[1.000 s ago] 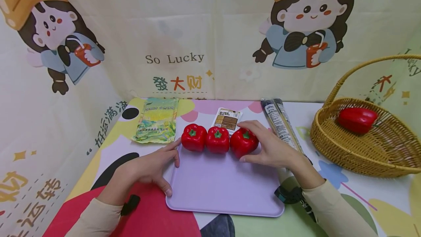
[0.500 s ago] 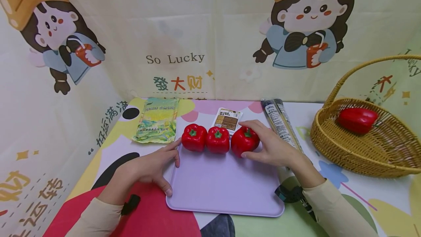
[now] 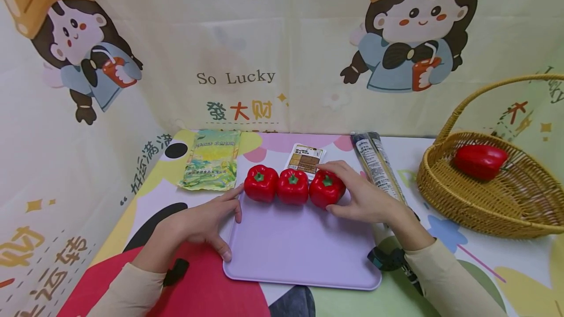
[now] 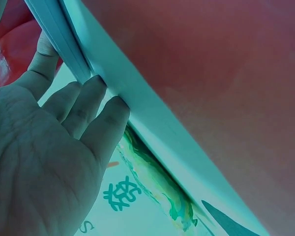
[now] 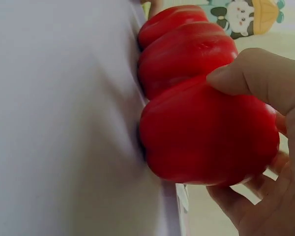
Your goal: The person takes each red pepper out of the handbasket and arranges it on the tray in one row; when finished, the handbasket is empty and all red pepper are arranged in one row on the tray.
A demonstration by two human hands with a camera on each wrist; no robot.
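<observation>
In the head view three red bell peppers stand in a row along the far edge of a lavender tray [image 3: 304, 253]. My right hand [image 3: 367, 194] holds the right-hand bell pepper [image 3: 327, 190], thumb on its near side and fingers round its far side. That pepper stands close to the middle bell pepper [image 3: 293, 187]. The left bell pepper [image 3: 260, 184] is beside my left hand [image 3: 204, 224]. My left thumb and fingertips touch the tray's left edge, spread apart. In the left wrist view the fingers [image 4: 108, 128] lie fairly straight against that edge.
A wicker basket [image 3: 473, 209] with another red bell pepper [image 3: 480, 161] lying in it stands at the right. Behind the tray lie a yellow-green packet [image 3: 211, 160], a small labelled pack [image 3: 305, 158] and a long clear-wrapped package [image 3: 376, 163]. Printed cloth hangs behind.
The right-hand pepper has shifted slightly left since half a second ago, and its stem has turned left. My right hand moved with it. My left hand and the tray have stayed put.
</observation>
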